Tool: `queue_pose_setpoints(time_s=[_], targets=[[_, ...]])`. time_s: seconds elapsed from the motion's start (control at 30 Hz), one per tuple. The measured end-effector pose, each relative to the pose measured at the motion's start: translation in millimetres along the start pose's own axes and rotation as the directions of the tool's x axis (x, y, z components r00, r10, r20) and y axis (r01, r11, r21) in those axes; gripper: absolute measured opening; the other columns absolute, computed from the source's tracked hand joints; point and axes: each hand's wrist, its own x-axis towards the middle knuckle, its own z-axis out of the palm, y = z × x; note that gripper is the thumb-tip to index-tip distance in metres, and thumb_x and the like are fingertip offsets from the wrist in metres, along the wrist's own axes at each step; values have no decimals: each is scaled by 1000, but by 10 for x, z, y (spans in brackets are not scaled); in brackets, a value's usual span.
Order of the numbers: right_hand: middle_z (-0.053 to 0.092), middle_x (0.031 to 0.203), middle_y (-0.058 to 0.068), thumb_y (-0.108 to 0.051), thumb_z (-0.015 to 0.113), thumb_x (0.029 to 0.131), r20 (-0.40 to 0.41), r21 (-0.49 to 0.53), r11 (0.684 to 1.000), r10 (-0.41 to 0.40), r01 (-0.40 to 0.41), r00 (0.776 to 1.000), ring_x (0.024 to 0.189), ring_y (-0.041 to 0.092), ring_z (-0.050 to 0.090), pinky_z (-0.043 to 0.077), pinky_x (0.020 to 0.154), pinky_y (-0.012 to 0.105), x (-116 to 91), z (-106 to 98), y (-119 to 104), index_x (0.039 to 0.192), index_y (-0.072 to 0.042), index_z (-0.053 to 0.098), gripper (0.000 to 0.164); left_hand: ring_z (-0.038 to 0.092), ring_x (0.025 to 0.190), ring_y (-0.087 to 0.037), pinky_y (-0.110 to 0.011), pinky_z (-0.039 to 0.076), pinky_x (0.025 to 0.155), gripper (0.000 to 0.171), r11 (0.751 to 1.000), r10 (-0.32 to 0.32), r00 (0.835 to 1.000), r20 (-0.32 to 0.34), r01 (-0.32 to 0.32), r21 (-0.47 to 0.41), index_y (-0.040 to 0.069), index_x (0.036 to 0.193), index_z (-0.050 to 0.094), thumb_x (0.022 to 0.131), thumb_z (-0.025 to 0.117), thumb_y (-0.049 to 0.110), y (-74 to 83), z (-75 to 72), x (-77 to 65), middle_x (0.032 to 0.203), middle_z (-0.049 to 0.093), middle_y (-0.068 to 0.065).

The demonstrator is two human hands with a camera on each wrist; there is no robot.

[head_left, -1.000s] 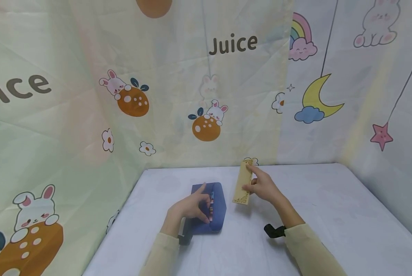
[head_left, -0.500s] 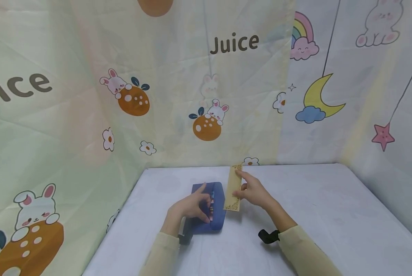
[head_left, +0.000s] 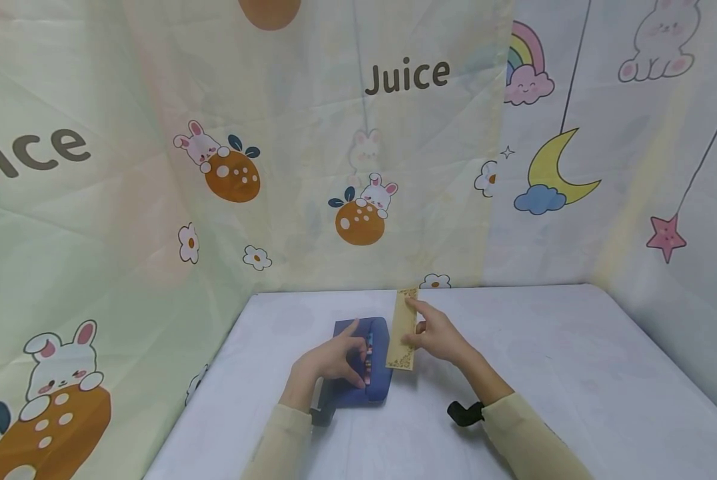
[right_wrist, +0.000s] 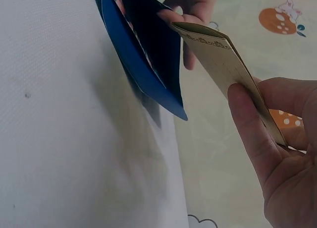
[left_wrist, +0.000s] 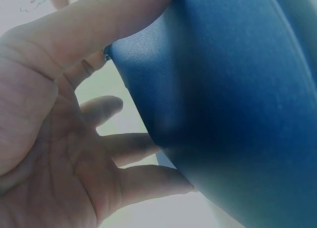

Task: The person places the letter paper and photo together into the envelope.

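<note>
Packet point(head_left: 402, 327) has moved left, now just right of the pouch point(head_left: 383, 367). Left hand point(head_left: 333, 359), over the pouch's left side, pinches it; right hand point(head_left: 441, 335), right of the pouch, pinches the packet. Bumping the pouch could bend the packet.

White table point(head_left: 550, 360); behind, cloth point(head_left: 310, 93) with 1 yellow moon point(head_left: 543, 163).
</note>
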Motion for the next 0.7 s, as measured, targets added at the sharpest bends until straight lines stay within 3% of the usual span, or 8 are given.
queue_pose_setpoints(time_s=[0.43,0.7], targets=[[36,165,19,-7,83,86,25,-8,1000,-5,5,1000,81,14,72,58,66,29,2,44,5,164,-8,24,99,24,157,-47,-62,31,123,43,1000,-4,1000,2,4,-11,29,89,63,65,98,25,3,-11,10,176,8,-14],[39,163,20,-5,82,86,23,-3,1000,-1,1,1000,82,15,73,60,68,32,-9,55,6,165,-9,22,99,24,157,-47,-63,31,123,43,1000,-4,1000,1,4,-7,31,89,63,65,98,25,-11,4,10,176,8,-14]])
